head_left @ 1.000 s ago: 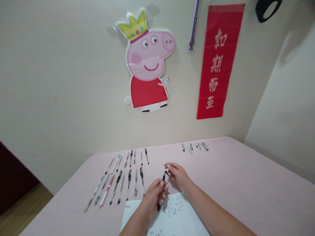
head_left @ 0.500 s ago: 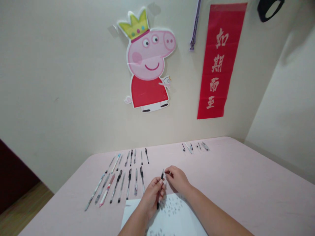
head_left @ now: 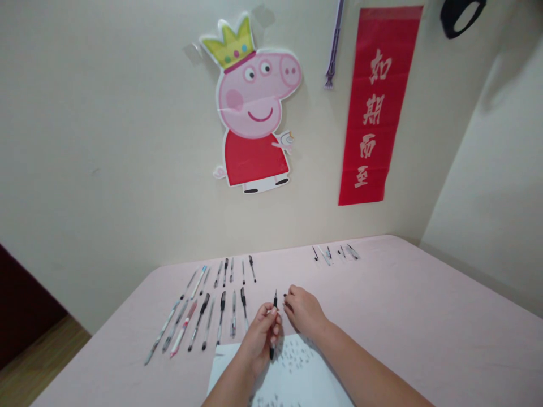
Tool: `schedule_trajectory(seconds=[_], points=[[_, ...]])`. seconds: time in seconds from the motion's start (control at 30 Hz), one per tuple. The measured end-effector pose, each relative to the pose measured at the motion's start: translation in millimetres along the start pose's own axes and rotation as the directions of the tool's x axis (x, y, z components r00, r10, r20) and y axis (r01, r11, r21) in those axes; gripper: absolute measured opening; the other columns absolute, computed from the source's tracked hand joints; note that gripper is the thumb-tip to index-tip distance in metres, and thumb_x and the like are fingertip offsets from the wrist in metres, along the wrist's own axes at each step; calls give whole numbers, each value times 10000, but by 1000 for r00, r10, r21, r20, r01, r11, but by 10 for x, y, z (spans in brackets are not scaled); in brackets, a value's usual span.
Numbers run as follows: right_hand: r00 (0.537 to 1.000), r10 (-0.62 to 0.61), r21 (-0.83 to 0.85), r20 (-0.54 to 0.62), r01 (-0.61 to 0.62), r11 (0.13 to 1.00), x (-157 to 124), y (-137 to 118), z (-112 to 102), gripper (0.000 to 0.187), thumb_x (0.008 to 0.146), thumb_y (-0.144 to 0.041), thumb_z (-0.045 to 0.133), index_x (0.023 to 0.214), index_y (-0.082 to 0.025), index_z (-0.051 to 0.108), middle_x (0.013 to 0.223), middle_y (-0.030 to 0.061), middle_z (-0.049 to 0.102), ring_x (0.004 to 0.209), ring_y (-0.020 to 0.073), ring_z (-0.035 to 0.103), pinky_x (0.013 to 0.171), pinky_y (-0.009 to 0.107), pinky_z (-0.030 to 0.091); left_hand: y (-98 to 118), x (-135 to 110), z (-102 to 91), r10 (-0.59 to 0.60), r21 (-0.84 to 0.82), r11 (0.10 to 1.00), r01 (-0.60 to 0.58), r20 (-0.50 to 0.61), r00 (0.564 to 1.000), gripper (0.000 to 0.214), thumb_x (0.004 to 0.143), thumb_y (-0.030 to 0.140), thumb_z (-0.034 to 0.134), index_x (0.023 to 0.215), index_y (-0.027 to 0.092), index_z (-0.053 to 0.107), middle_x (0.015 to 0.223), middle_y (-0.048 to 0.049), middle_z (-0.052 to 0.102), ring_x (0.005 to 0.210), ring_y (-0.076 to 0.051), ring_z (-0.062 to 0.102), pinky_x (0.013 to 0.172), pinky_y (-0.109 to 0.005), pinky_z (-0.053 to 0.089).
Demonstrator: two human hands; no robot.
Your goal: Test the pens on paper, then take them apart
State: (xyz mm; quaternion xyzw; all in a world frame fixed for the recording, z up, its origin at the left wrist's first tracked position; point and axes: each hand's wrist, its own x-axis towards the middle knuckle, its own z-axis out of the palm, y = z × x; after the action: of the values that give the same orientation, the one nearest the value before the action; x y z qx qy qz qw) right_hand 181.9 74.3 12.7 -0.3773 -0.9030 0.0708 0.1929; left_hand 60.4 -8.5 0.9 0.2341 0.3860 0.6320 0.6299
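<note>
My left hand (head_left: 266,329) is closed around a pen (head_left: 275,302), held above the paper. The pen's bare tip points up and away, and its black lower end shows below my fingers. Just right of the tip, my right hand (head_left: 304,310) is pinched, apart from the pen. A small black piece, apparently a pen cap (head_left: 285,295), pokes out at its fingertips, mostly hidden by them. Beneath both hands lies a white sheet of paper (head_left: 314,384) with rows of blurred dark marks.
Several pens (head_left: 203,316) lie in two rows on the left of the pink table (head_left: 403,316). Small pen parts (head_left: 328,254) sit at its far edge. Behind stand a wall with a cartoon pig cutout (head_left: 254,158) and a red banner (head_left: 377,113).
My right hand has drawn slightly away from the pen tip, and a small black piece now shows at its fingertips. The pen in my left hand has shifted slightly left and stands more upright.
</note>
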Motion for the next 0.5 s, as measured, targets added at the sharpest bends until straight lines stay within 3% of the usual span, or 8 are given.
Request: schedule_trajectory(seconds=[0.13, 0.23, 0.37, 0.5], points=[[1000, 16, 84, -2, -16, 996, -3, -3, 8, 165, 799, -175, 532, 846, -205, 687, 891, 63, 607, 832, 175, 561, 718, 258, 410, 11, 6, -10, -13, -17, 1000, 13, -21, 1000, 376, 656, 354, 746, 765, 198, 422, 605, 70, 497, 423, -7, 377, 381, -126, 206], [993, 28, 313, -117, 11, 950, 6, -6, 14, 234, 797, -144, 500, 938, -204, 677, 914, 59, 622, 854, 170, 572, 761, 268, 427, 19, 13, -19, -25, -51, 998, 23, -45, 999, 387, 642, 355, 755, 742, 193, 418, 598, 71, 497, 418, -4, 382, 382, -122, 204], [970, 18, 659, -243, 151, 737, 33, -28, 45, 286, 805, -137, 453, 965, -203, 682, 956, 65, 658, 911, 173, 592, 819, 308, 455, 14, 31, -31, -34, -56, 998, 31, -57, 998, 369, 677, 396, 719, 712, 188, 416, 537, 79, 460, 383, -6, 361, 385, -130, 218], [982, 37, 834, -185, 137, 535, 45, -72, 90, 284, 810, -197, 488, 1000, -206, 699, 1041, 93, 675, 979, 204, 605, 888, 381, 449, -1, 46, -45, -20, -41, 999, 18, -44, 999, 374, 674, 414, 721, 734, 189, 427, 545, 78, 469, 385, -9, 359, 387, -132, 220]])
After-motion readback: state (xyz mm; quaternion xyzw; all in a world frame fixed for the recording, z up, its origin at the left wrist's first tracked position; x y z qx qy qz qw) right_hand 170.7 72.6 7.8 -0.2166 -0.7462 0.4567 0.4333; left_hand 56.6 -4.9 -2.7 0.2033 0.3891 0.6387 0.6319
